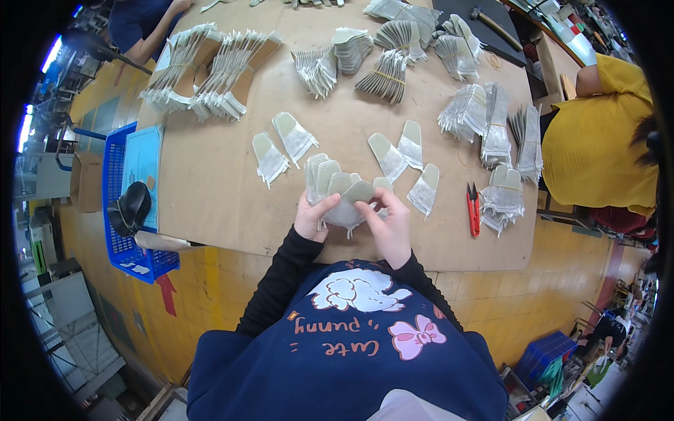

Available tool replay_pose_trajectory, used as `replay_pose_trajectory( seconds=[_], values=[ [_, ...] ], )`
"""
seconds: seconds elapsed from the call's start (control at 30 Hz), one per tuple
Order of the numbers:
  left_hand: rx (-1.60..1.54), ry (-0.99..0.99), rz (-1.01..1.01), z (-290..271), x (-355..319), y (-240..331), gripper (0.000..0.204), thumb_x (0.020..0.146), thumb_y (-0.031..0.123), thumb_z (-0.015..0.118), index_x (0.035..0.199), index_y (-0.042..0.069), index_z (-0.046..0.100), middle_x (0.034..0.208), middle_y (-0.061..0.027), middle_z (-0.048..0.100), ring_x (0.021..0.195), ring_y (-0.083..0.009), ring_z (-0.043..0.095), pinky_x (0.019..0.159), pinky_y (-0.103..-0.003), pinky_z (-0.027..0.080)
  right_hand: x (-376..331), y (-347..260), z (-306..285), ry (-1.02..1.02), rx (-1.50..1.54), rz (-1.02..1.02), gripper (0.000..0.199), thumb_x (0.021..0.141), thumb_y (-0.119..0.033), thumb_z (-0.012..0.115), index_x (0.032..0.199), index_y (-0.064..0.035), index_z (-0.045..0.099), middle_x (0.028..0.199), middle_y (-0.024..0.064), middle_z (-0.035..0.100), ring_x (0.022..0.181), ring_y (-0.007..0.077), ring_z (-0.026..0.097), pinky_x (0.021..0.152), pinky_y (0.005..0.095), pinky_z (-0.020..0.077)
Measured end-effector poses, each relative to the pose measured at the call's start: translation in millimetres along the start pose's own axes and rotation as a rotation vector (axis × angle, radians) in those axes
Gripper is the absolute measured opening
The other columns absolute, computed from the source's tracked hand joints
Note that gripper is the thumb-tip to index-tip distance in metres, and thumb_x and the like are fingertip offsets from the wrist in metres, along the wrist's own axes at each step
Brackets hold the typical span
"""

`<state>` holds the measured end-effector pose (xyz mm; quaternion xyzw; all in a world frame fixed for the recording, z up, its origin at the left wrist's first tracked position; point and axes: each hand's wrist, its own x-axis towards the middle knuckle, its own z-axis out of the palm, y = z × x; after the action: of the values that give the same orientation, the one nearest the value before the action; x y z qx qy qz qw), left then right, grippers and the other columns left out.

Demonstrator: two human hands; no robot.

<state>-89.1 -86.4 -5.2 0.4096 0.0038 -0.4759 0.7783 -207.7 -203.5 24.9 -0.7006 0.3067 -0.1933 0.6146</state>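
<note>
Plainly, the left hand point(311, 216) pinched a fan of pale, round-ended pieces point(324, 174) above the near side of the counter point(210, 217), thumb in front. The right hand point(390, 226) had its thumb and fingers closed at the fan's right side, so the fan sat between the two. Just beyond and rightward of the right hand, the nearer one, lay a loose piece point(423, 189), its long axis pointing mostly away, rounded end farthest.
</note>
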Motion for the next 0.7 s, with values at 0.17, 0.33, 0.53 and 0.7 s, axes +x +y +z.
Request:
replay_pose_trajectory(
  seconds=[0.17, 0.33, 0.53, 0.7],
  values=[
    [0.042, -0.065, 0.029, 1, 4, 7, 0.042, 0.085, 0.013, 0.063, 0.122, 0.0, 0.049, 0.109, -0.0148, 0.062, 0.096, -0.0271, 0.064, 0.087, -0.039, 0.051, 2, 1, -31, 0.266, 0.376, 0.061, 0.021, 0.09, -0.004, 0.059, 0.11, 0.0044, 0.058, 0.093, 0.0035, 0.063, 0.083, 0.008, 0.057, 0.075, 0.022, 0.0452],
    [-0.019, -0.068, -0.017, -3, 5, 18, 0.042, 0.087, 0.013, 0.059, 0.125, 0.0, 0.046, 0.11, -0.0168, 0.061, 0.096, -0.03, 0.064, 0.086, -0.042, 0.052, -14, 9, -81, 0.325, 0.382, 0.157, 0.033, 0.091, -0.004, 0.058, 0.121, 0.0074, 0.053, 0.097, 0.0037, 0.063, 0.085, 0.0075, 0.057, 0.077, 0.0216, 0.0449],
    [0.009, -0.012, -0.038, -17, 7, 18, 0.04, 0.087, 0.009, 0.057, 0.125, 0.0, 0.045, 0.111, -0.0148, 0.061, 0.099, -0.0286, 0.064, 0.084, -0.038, 0.054, -51, 20, -103, 0.307, -0.355, 0.128, 0.043, 0.084, -0.005, 0.064, 0.126, -0.0013, 0.054, 0.102, 0.0096, 0.059, 0.091, 0.0161, 0.056, 0.082, 0.0282, 0.0453],
    [0.068, 0.11, 0.037, -24, 7, 14, 0.036, 0.084, 0.005, 0.062, 0.118, 0.003, 0.051, 0.104, -0.0077, 0.062, 0.092, -0.0188, 0.064, 0.08, -0.034, 0.053, -46, 14, -89, 0.374, -0.321, 0.047, 0.031, 0.082, -0.004, 0.064, 0.113, -0.0026, 0.062, 0.108, 0.0099, 0.057, 0.095, 0.0206, 0.056, 0.081, 0.0307, 0.045]
  ],
)
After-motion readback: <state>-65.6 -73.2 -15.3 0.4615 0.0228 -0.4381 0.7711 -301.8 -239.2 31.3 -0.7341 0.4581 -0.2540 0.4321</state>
